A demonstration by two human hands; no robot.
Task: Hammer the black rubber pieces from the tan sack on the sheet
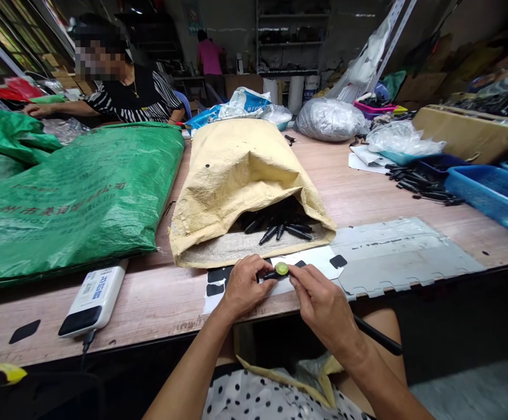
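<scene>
My left hand [247,286] is closed, thumb and fingers pinching a small black tube-like part [270,275] above the table's front edge. A small round yellow-green piece [281,268] shows at that part's end, between my two hands. My right hand [323,303] is closed too, its fingertips close beside the round piece. From under the right wrist sticks out a long black rod-like handle [378,336], in line with the pinching fingers; its front end is hidden. Just beyond, a cream woven sack [245,169] lies with its mouth towards me, several black tapered parts [280,229] inside.
White paper [323,259] with black patches lies under my hands, beside a grey sheet [402,256]. Left are a green sack [79,192] and a cabled white power bank [94,297]. Right are a blue basket [494,192] and loose black parts [424,184]. A person [126,93] sits across.
</scene>
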